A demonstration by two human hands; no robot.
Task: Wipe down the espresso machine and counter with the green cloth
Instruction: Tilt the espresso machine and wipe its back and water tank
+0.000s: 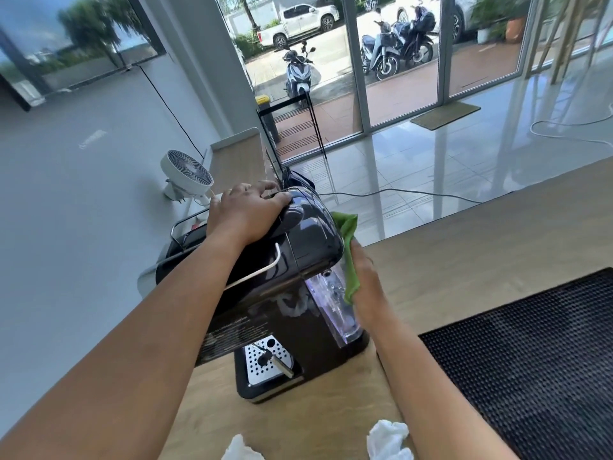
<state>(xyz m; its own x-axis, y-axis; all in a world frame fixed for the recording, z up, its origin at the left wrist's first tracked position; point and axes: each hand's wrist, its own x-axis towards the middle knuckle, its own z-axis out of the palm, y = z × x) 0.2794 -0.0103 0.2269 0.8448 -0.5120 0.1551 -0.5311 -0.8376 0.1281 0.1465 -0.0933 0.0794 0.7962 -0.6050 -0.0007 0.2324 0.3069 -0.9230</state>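
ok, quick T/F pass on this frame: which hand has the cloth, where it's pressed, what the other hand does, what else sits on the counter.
1. The right hand presses the green cloth against the side of the espresso machine. True.
2. The left hand holds a second cloth. False: it rests bare on top of the machine, fingers curled over the far edge.
3. The green cloth lies flat on the counter. False: it is held up against the machine's side, by the clear water tank.
4. A black mesh mat lies on the counter to the right of the machine. True.
5. The white fan stands on the mat. False: it stands beyond the machine, at left.
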